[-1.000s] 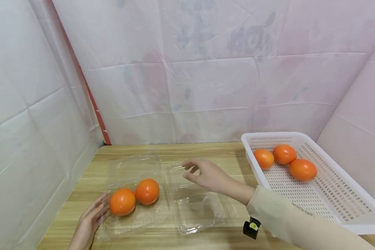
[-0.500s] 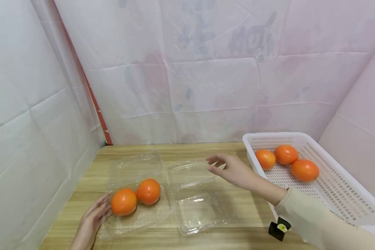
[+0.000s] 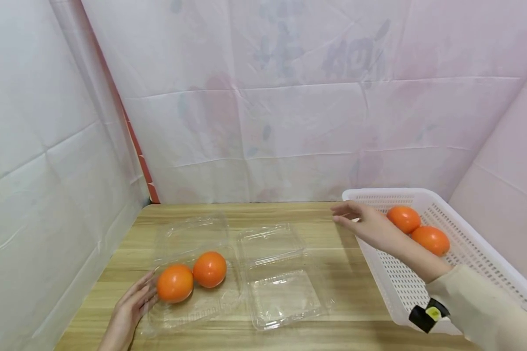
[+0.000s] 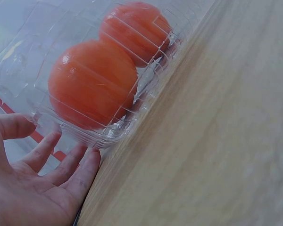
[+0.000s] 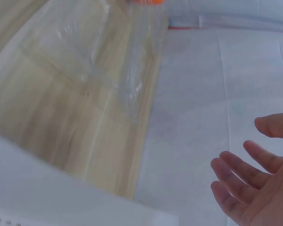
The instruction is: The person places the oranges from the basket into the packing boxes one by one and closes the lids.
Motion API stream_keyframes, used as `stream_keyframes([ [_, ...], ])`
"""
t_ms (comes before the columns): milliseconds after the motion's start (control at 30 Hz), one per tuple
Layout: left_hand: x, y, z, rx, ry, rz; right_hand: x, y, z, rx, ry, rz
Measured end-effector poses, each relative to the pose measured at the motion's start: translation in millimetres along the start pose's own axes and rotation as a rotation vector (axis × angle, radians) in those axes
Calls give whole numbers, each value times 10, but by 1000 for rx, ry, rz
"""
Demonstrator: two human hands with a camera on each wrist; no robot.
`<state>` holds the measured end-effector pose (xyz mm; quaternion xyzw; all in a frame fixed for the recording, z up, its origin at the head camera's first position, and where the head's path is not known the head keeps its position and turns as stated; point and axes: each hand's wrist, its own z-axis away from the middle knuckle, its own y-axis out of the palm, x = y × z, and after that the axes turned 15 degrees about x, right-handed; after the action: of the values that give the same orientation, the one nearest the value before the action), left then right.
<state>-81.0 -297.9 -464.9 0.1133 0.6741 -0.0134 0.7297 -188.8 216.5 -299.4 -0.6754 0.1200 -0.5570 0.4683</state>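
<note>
Two round, glossy orange fruits (image 3: 174, 283) sit side by side in the left clear plastic clamshell box (image 3: 202, 309), whose lid is folded back. My left hand (image 3: 129, 304) rests its straight fingers against the left end of that box; the left wrist view shows the fingertips (image 4: 92, 155) at its ribbed wall. To the right lies a second clear clamshell box (image 3: 285, 295), opened out with nothing inside. My right hand (image 3: 366, 224) is over the left rim of a white perforated basket (image 3: 379, 302), fingers loosely bent and holding nothing.
Two more orange fruits (image 3: 430, 241) show in the basket; the right hand and forearm hide part of it. The wooden table (image 3: 334, 292) ends at a pale hanging cloth (image 3: 290, 126) behind. Similar cloth (image 3: 39, 195) closes the left side.
My right hand has moved rightward from above the second box to the basket's left rim, now covering one fruit there. The left hand stays against its box.
</note>
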Motion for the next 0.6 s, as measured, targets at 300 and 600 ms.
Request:
stream_keyframes([
  [300, 22, 1, -5, 5, 10, 3, -361, -199, 38, -27, 75, 15],
  [600, 40, -2, -18, 18, 31, 7, -619, -343, 74, -48, 153, 36],
])
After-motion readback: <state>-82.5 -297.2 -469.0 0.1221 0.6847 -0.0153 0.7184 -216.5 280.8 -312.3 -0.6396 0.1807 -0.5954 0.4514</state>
